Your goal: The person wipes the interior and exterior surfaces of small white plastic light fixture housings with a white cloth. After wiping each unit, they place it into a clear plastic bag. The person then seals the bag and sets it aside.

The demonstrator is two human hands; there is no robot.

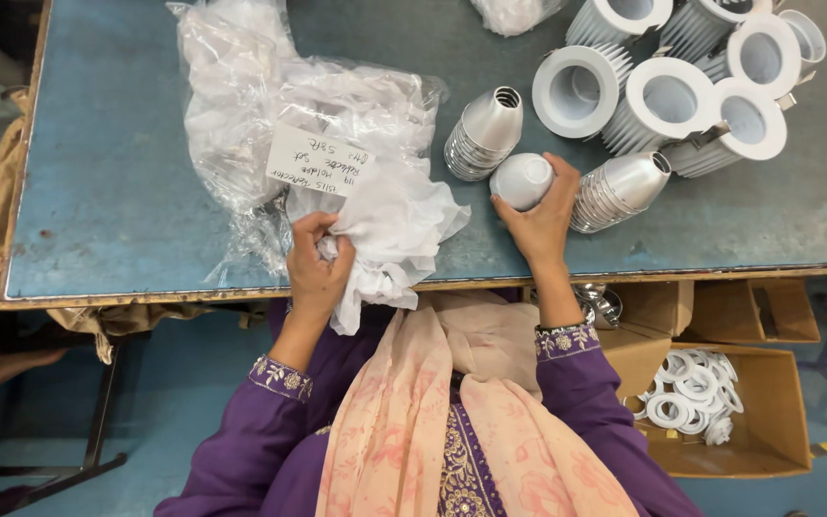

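The person wore purple sleeves (270, 421) with pale floral embroidery on the cuffs (280, 377). A peach scarf (404, 421) with faint pink print hung down over an embroidered purple tunic front (466, 474).

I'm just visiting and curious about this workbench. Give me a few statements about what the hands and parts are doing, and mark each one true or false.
1. The right hand holds a small white cup-shaped reflector. True.
2. The left hand rests flat on bare table. False: it grips a crumpled white cloth at the table's front edge.
3. Stacks of silvery reflector cones lie on their sides on the table. True.
4. The cardboard box on the floor holds screws. False: it holds white rings.
5. A paper slip lies on the clear plastic bag. True.
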